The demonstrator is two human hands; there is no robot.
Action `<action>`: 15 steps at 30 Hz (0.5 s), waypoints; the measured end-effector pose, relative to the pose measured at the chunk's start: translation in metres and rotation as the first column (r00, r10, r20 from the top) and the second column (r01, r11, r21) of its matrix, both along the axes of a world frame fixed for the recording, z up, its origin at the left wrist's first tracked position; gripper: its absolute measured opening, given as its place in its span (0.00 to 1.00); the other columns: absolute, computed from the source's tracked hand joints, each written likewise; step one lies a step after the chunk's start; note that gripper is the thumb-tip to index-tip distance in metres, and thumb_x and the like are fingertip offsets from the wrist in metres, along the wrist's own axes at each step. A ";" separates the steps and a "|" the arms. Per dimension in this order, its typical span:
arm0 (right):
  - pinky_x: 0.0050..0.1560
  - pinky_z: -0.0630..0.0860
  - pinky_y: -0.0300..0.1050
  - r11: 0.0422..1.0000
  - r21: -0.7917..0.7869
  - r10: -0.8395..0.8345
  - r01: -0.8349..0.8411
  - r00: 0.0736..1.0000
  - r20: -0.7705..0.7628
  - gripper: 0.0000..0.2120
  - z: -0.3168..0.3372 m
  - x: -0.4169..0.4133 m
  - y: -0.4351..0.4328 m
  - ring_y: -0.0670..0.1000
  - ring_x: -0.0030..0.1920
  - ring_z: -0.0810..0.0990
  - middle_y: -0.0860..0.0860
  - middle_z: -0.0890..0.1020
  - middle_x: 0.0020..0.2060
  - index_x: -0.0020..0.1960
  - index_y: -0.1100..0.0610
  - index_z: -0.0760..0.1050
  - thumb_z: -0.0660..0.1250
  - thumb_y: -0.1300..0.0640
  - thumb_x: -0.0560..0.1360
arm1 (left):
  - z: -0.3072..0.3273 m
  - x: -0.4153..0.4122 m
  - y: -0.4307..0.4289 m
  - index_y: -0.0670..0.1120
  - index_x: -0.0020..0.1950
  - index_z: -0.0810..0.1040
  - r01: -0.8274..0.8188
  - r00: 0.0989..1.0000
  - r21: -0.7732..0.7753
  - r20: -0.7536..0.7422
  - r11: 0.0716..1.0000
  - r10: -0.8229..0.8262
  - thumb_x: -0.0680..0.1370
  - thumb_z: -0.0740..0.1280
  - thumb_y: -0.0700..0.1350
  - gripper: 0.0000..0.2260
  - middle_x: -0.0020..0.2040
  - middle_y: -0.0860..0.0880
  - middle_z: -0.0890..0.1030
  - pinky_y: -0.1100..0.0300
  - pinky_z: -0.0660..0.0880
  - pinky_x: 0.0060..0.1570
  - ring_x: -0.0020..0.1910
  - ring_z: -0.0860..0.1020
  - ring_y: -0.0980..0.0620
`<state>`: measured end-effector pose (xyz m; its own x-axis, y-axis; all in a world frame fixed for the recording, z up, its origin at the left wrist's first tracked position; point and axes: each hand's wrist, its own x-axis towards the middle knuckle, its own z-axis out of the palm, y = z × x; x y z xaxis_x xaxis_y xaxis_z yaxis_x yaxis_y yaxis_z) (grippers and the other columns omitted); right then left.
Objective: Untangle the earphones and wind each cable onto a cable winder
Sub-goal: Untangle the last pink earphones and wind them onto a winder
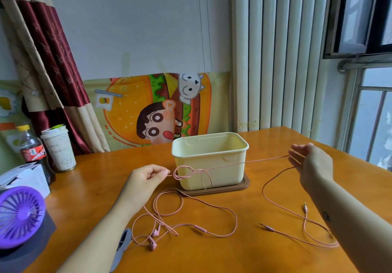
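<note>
A person sits at an orange wooden table (275, 145) with both bare forearms reaching forward. The left hand (146, 179) is curled, its grip pressed together on a pink earphone cable (224, 166) right beside a loose knot (183, 172) in it. From that knot the cable runs taut to the right, in front of a cream plastic box (210, 160), up to the right hand (311, 160). The right hand is raised above the table with the fingers (297, 152) spread and extended to the left; the cable passes across them, but whether any fingertip actually pinches it cannot be told.

From the right hand another stretch of cable drops in a wide curve to the table and ends among loose loops near the right forearm, where two jack plugs (305, 207) (267, 227) lie well apart from each other. Below the left hand more pink cable lies in slack loops on the table, leading to an inline remote (200, 228) and two pink earbuds (153, 245) (156, 231) lying near each other just beside the left forearm.

The cream box stands upright on a brown lid or tray (246, 184). At the far left of the table stand a cola bottle (31, 149) with a yellow cap and a paper cup (60, 148), with a purple fan (20, 216) nearer the person. A cartoon burger cloth (135, 107) hangs behind the table.
</note>
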<state>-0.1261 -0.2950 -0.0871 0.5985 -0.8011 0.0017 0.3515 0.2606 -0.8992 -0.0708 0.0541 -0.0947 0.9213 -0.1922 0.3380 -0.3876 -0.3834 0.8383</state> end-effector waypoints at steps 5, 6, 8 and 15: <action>0.40 0.74 0.50 0.583 -0.809 -0.247 -0.074 0.932 -0.264 0.17 -0.019 -0.004 -0.003 0.57 0.38 0.78 0.59 0.81 0.36 0.40 0.66 0.78 0.59 0.55 0.80 | 0.002 -0.001 -0.001 0.52 0.44 0.84 0.039 0.999 0.073 -0.031 0.997 -0.037 0.77 0.69 0.46 0.04 0.41 0.58 0.85 0.72 0.72 0.43 0.44 0.81 0.64; 0.34 0.73 0.48 0.495 -0.858 -0.266 -0.138 0.916 -0.301 0.17 -0.022 -0.004 -0.003 0.56 0.33 0.77 0.59 0.80 0.32 0.38 0.65 0.77 0.62 0.56 0.79 | 0.002 -0.001 -0.001 0.51 0.45 0.83 0.039 0.999 0.062 -0.032 0.997 -0.037 0.78 0.68 0.47 0.05 0.39 0.59 0.84 0.71 0.72 0.43 0.43 0.80 0.64; 0.28 0.71 0.44 0.333 -0.889 -0.317 -0.313 0.851 -0.418 0.14 -0.025 -0.001 -0.001 0.52 0.30 0.74 0.54 0.77 0.29 0.34 0.59 0.73 0.66 0.55 0.77 | 0.002 -0.002 -0.001 0.48 0.45 0.82 0.048 0.998 0.026 -0.047 0.998 -0.047 0.80 0.65 0.46 0.07 0.33 0.59 0.81 0.66 0.72 0.44 0.38 0.79 0.62; 0.42 0.78 0.39 0.252 -0.557 -0.293 -0.791 0.486 -0.823 0.25 -0.008 -0.007 0.021 0.49 0.46 0.80 0.51 0.81 0.48 0.61 0.54 0.67 0.70 0.42 0.72 | 0.010 -0.018 -0.015 0.40 0.44 0.71 0.211 0.895 -0.417 -0.282 0.884 -0.347 0.83 0.56 0.37 0.08 0.51 0.40 0.84 0.58 0.81 0.43 0.49 0.84 0.44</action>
